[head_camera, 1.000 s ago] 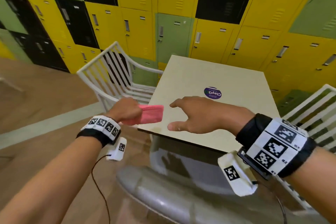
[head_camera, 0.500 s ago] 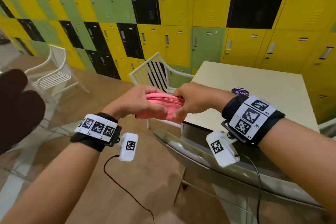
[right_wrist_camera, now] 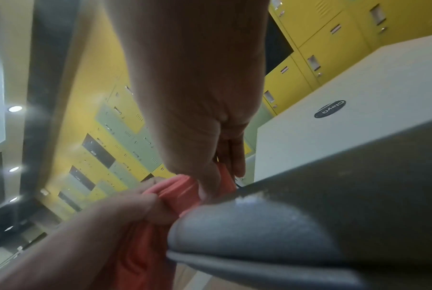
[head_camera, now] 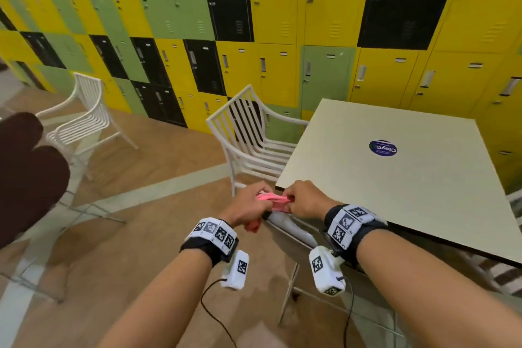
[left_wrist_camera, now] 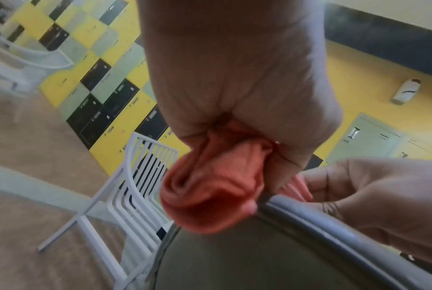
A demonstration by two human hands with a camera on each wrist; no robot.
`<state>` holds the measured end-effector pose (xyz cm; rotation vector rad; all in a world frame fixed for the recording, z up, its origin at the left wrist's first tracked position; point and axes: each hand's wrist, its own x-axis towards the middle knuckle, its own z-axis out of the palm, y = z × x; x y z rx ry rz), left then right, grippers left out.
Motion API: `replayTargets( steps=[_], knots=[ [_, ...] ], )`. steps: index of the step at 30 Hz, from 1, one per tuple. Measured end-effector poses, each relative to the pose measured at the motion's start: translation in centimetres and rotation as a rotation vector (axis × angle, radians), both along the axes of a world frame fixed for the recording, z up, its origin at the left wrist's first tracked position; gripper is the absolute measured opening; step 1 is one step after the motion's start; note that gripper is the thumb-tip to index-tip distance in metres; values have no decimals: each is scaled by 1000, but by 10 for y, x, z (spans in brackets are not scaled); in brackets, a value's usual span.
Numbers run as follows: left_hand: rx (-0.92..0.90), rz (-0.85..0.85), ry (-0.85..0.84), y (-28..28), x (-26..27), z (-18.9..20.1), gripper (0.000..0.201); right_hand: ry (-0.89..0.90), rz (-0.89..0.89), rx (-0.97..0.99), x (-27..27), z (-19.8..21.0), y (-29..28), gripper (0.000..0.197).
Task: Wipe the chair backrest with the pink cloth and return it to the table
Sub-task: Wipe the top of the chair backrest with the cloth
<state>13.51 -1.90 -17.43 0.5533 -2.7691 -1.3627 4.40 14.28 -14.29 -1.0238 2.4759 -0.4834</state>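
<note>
The pink cloth [head_camera: 272, 200] is bunched between both hands, right above the left end of the grey chair backrest [head_camera: 292, 227]. My left hand [head_camera: 248, 205] grips its left part, and a fold [left_wrist_camera: 209, 188] hangs below the fist beside the backrest rim [left_wrist_camera: 316, 217]. My right hand [head_camera: 303, 200] pinches the other end [right_wrist_camera: 185, 188] against the top of the backrest [right_wrist_camera: 259, 225]. The cream table [head_camera: 395, 183] with a round blue sticker [head_camera: 382, 147] stands just behind the chair.
A white slatted chair [head_camera: 248, 135] stands left of the table, another white chair [head_camera: 84, 118] farther left. Yellow, green and black lockers [head_camera: 254, 37] line the wall. A dark brown shape [head_camera: 25, 172] fills the left edge. Tan floor lies left of the grey chair.
The left hand carried the cloth off the table corner; the right hand joined it. Both hands then lowered the cloth onto the backrest's left end, and the view swung left.
</note>
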Motion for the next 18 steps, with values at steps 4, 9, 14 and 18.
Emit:
replayTargets(
  steps=[4,9,14,18],
  knots=[
    [125,-50,55,4,3,-7,18,-91,15,18,3,10,11,23],
    [106,-133,110,14,20,-16,30,-59,31,84,11,20,21,21],
    [54,-120,226,43,36,-11,30,-40,30,99,18,31,37,15],
    [125,-77,317,71,59,-23,39,-26,33,79,34,37,56,18]
  ],
)
